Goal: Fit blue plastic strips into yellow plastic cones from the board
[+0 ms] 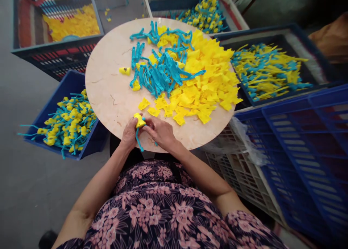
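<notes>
My left hand (129, 134) and my right hand (160, 132) meet at the near edge of a round, pale marble-patterned tabletop (108, 93). Both hold a small yellow cone-shaped piece (139, 121), with a thin blue stem (138, 140) hanging below it. A heap of flat yellow cut pieces (198, 82) covers the right half of the tabletop. Tangled blue stems (160, 73) lie beside and on it. A single yellow cone (124, 71) sits alone at the left, well beyond my hands.
A blue crate (89, 133) of assembled yellow-and-blue items stands to my left. Further crates hold yellow pieces (70, 24) and long yellow-and-blue items (268, 71). Stacked blue crates (307, 162) and a white crate (239, 172) stand at my right, with a plastic bag (239, 140) between them and the table.
</notes>
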The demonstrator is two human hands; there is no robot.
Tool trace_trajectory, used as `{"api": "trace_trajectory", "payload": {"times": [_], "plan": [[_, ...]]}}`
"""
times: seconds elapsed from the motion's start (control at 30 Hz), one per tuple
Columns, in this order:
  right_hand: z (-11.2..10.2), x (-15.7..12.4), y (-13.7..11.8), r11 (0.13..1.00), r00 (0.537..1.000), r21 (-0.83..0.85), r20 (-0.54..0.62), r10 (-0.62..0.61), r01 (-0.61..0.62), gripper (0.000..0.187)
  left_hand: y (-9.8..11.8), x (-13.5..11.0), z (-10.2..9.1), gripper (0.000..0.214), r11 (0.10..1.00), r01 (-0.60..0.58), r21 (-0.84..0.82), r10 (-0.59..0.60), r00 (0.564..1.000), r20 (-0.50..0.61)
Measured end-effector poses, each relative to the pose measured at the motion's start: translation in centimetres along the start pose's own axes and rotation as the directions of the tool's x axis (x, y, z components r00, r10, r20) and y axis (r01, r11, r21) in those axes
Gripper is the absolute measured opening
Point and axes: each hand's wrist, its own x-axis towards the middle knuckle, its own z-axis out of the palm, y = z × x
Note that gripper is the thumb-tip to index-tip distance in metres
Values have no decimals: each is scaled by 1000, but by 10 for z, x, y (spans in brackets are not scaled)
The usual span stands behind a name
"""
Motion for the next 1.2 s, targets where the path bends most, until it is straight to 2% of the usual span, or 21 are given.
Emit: {"api": "trace_trajectory", "payload": {"times": [0.17,0.3,0.4,0.5,0.6,0.7,0.83,0.9,0.93,1.0,1.1,1.2], "plan": [[3,2,-7,987,1000,-162,4,-2,2,32,5,-3,2,34,1000,12,27,-13,999,37],[8,-1,-6,988,1000,-153,-17,-18,15,31,8,-4,3,32,999,47,-16,-47,998,42],[8,-3,-3,992,999,-121,14,-44,45,33,8,-3,2,34,997,38,-60,-35,998,56],[1,-4,-7,991,991,-129,121,49,-34,35,5,-3,0,38,997,13,-72,-8,998,61],[-7,-5,-18,971,964,-207,210,161,-117,37,0,-3,0,42,997,-53,-51,55,998,33],[-12,-4,-31,948,950,-302,257,180,-98,39,-3,-5,1,45,995,-92,-43,92,996,-5],[-14,-1,-39,939,936,-325,280,213,-116,39,0,-7,5,42,994,-103,-44,101,994,-51],[-16,1,-36,957,935,-259,287,206,-131,40,4,-5,5,40,996,-38,-86,35,999,-41],[-16,2,-31,977,936,-171,306,175,-127,41,7,-4,5,37,994,10,-107,-14,999,-33],[-15,6,-18,987,939,112,335,76,-119,48,12,-1,3,31,988,84,-133,-88,996,-27],[-7,9,5,857,967,508,249,-54,-83,52,15,-1,2,26,990,83,-118,-84,996,-10],[7,5,16,755,973,655,187,-139,-18,53,9,-11,3,32,998,6,-63,-3,999,46]]}}
